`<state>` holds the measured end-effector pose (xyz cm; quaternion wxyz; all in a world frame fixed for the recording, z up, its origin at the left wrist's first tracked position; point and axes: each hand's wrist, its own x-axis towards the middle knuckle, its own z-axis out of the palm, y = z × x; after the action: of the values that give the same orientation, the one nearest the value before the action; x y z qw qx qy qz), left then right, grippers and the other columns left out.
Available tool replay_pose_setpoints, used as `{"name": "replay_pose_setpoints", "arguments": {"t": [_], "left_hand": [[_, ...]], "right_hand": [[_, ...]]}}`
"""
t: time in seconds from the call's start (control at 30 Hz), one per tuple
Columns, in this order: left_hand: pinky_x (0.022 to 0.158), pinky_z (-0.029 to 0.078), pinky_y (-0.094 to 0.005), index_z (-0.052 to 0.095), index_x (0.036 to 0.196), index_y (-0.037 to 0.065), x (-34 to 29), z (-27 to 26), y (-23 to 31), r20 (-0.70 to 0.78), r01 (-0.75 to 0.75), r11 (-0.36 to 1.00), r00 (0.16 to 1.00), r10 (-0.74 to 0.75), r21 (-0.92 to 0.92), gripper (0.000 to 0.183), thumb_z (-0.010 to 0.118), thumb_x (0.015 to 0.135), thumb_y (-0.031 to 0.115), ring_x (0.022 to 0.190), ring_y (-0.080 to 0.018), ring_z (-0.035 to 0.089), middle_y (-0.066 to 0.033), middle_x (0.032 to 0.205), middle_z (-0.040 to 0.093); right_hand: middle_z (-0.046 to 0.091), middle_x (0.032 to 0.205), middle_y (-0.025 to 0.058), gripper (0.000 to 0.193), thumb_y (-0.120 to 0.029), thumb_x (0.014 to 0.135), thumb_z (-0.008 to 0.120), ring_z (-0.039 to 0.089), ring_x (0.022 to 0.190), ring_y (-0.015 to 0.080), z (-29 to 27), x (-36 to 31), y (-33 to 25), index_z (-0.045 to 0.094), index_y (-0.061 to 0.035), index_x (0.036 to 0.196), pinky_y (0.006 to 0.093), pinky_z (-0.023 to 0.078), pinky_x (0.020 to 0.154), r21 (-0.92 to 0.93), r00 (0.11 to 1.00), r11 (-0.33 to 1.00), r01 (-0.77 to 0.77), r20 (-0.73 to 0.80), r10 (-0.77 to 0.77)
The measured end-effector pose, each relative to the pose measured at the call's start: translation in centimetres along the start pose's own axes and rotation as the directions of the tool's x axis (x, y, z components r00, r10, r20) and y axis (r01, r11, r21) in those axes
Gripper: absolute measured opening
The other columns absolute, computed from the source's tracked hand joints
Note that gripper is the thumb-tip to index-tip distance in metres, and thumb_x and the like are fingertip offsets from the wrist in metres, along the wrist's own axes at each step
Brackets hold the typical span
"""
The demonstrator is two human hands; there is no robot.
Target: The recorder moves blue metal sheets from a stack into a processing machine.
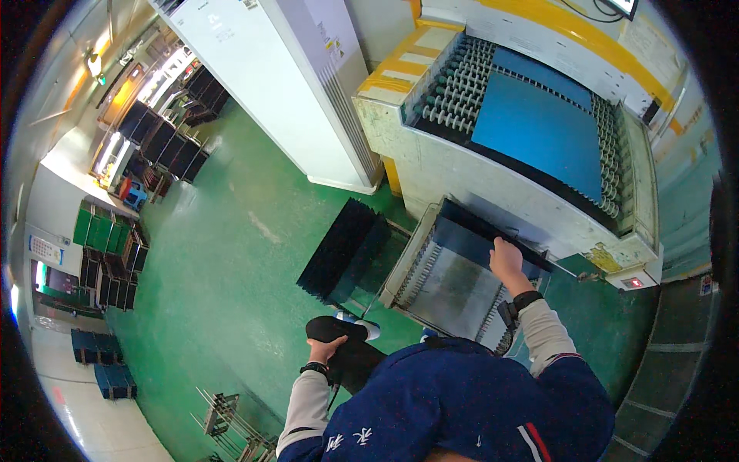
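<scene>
My right hand [506, 260] is closed at the edge of a dark blue sheet [466, 240] that stands in a slotted rack [422, 252] in front of me. A black band circles that wrist. My left hand [323, 350] lies on my dark-trousered knee [339, 329], its thumb apart from the fingers and nothing seen in it. Left of the slotted rack, a second rack holds a tight row of dark panels [339, 248]. Exactly how my right fingers meet the sheet is partly hidden.
Beyond the racks stands a roller conveyor [454, 92] carrying blue panels [539, 131]. A tall white cabinet [269, 85] is left of it. Stacked racks of green [100, 229] and blue panels [96, 346] line the left wall. A metal frame [223, 412] sits on the green floor at lower left.
</scene>
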<state>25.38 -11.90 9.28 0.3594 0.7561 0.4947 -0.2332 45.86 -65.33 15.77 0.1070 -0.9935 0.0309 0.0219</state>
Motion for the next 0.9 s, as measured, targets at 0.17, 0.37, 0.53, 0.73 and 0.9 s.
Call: {"name": "replay_pose_setpoints", "arguments": {"t": [0.17, 0.37, 0.53, 0.73, 0.9], "left_hand": [[0.104, 0.042, -0.0378, -0.007, 0.142, -0.018, -0.7, -0.1, 0.5, 0.03, 0.02, 1.0, 0.999, -0.02, 0.001, 0.155, 0.095, 0.046, 0.051, 0.127, -0.0349, 0.049, -0.0312, 0.139, 0.041], [0.104, 0.042, -0.0377, -0.01, 0.142, -0.018, -0.1, 0.0, 0.0, 0.026, 0.037, 0.999, 0.999, -0.037, 0.006, 0.157, 0.095, 0.047, 0.051, 0.126, -0.0356, 0.049, -0.0319, 0.139, 0.041], [0.106, 0.041, -0.0376, -0.009, 0.142, -0.018, 0.5, 0.1, -0.3, 0.026, 0.022, 1.0, 0.999, -0.023, 0.022, 0.158, 0.094, 0.046, 0.053, 0.129, -0.0357, 0.047, -0.0323, 0.141, 0.039], [0.107, 0.041, -0.0374, -0.008, 0.142, -0.018, 1.0, 0.3, -0.5, 0.03, 0.01, 1.0, 0.999, -0.01, 0.023, 0.158, 0.094, 0.045, 0.055, 0.131, -0.0357, 0.045, -0.0323, 0.143, 0.036], [0.105, 0.043, -0.0381, -0.009, 0.143, -0.016, 0.9, 0.2, -0.4, 0.037, 0.053, 0.998, 0.998, -0.055, 0.041, 0.157, 0.093, 0.047, 0.055, 0.13, -0.0357, 0.047, -0.0311, 0.144, 0.036]], "right_hand": [[0.065, 0.086, 0.0177, 0.024, -0.02, 0.085, 0.066, 0.064, 0.085, 0.0381, 0.1, 0.2, 0.2, 0.053, -0.0033, 0.097, 0.0492, 0.051, 0.072, 0.025, 0.999, 0.999, -0.03, 0.023, 0.029], [0.065, 0.086, 0.0178, 0.025, -0.02, 0.085, 0.065, 0.064, 0.084, 0.0386, 0.0, 0.0, 0.0, 0.053, -0.0036, 0.099, 0.0494, 0.051, 0.072, 0.038, 1.0, 0.999, -0.013, 0.009, 0.013], [0.065, 0.085, 0.0185, 0.026, -0.021, 0.085, 0.066, 0.065, 0.083, 0.0384, -0.3, 0.1, -0.2, 0.053, -0.0032, 0.099, 0.0494, 0.051, 0.071, 0.024, 0.999, 0.999, -0.025, 0.021, 0.025], [0.066, 0.085, 0.0184, 0.025, -0.021, 0.085, 0.066, 0.065, 0.083, 0.0382, 0.0, 0.1, 0.0, 0.054, -0.0033, 0.098, 0.0494, 0.051, 0.07, 0.016, 1.0, 1.0, -0.026, 0.01, 0.026], [0.066, 0.085, 0.0176, 0.023, -0.019, 0.085, 0.066, 0.065, 0.083, 0.0377, 0.2, 0.2, -0.1, 0.054, -0.0037, 0.095, 0.0493, 0.051, 0.071, 0.024, 0.999, 0.999, -0.038, -0.001, 0.038]]}}
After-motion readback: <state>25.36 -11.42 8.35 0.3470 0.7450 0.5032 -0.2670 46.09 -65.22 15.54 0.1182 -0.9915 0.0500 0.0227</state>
